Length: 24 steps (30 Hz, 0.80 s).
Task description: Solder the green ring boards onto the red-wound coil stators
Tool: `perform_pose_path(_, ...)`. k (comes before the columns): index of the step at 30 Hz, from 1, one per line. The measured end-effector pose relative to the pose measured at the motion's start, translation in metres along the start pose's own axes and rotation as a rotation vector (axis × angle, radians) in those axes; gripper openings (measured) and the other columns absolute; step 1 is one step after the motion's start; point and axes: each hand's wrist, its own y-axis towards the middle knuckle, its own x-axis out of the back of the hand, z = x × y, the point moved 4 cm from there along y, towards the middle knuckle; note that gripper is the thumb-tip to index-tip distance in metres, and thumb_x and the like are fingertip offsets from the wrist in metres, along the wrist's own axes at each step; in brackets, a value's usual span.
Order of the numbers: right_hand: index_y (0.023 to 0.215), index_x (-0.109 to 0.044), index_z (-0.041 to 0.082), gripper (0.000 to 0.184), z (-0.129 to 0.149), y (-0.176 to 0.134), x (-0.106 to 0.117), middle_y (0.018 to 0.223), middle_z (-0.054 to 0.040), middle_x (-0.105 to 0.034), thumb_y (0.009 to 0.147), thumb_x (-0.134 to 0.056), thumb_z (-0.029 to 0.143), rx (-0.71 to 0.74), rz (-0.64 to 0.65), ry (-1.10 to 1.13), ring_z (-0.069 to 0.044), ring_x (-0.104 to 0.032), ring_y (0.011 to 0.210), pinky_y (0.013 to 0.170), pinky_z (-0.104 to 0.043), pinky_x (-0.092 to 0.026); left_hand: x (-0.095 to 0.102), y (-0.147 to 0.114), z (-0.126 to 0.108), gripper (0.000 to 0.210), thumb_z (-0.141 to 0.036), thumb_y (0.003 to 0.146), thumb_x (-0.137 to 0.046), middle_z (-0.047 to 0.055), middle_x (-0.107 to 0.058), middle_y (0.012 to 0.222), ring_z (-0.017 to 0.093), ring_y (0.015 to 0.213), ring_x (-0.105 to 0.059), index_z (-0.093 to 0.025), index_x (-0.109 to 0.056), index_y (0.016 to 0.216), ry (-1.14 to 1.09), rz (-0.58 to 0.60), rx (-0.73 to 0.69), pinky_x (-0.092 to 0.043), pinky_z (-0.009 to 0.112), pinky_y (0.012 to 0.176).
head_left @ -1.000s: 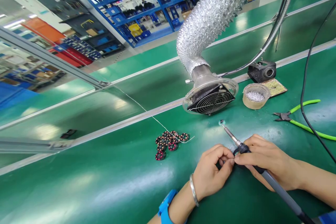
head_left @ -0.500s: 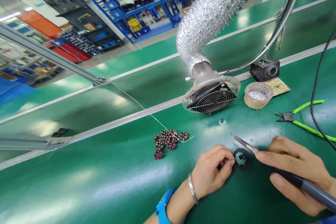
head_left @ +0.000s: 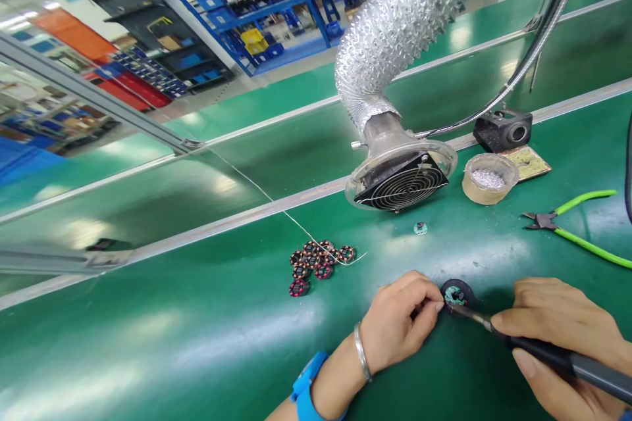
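My right hand (head_left: 567,335) grips a soldering iron (head_left: 538,350) by its dark handle. The iron's tip rests at a small green circuit board (head_left: 455,295), which sits in a round black part (head_left: 467,288) on the bench. My left hand (head_left: 402,319) is closed, thumb and forefinger pinched at the left rim of that black part. Whether a thin wire is also between those fingertips is too small to tell. Behind them lies another small round circuit board (head_left: 420,229). To the left, several copper-wound motor coils (head_left: 313,260) lie in a cluster, a thin solder wire (head_left: 301,230) running across them.
A fume extractor with a fan grille (head_left: 402,184) hangs over the bench on a silver duct (head_left: 390,26). At the right are a tub of bright shavings (head_left: 486,187), a yellow sponge tray (head_left: 530,161), a black iron holder (head_left: 503,130) and green-handled cutters (head_left: 546,220).
The soldering iron has come down and left, its tip moving from above the black part onto the circuit board. My left hand stays in place at the rim.
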Motion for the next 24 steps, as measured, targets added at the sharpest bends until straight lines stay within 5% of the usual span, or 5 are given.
perform_pose_path(17,0.098,-0.058,0.021,0.022,0.001,0.000,-0.002,0.058,-0.0015,-0.057,0.082,-0.046,0.012,0.004,-0.014,0.026,-0.016,-0.051,0.044,0.047,-0.033,-0.044,-0.001,0.000,0.000,0.012,-0.010,0.086,-0.049,0.004,-0.064,0.077,0.014,0.068,-0.057,-0.018,-0.058,0.083,0.003,0.016,0.014,-0.047,0.023,0.064)
perform_pose_path(24,0.104,-0.056,0.022,0.023,-0.001,-0.003,0.010,0.067,-0.0045,-0.063,0.085,-0.048,0.013,-0.002,0.057,-0.044,-0.021,-0.062,0.058,0.053,-0.036,-0.050,-0.001,0.000,0.001,0.012,-0.010,0.086,-0.049,0.004,-0.064,0.077,0.014,0.068,-0.057,-0.018,-0.058,0.084,0.006,0.015,0.009,-0.047,0.022,0.064)
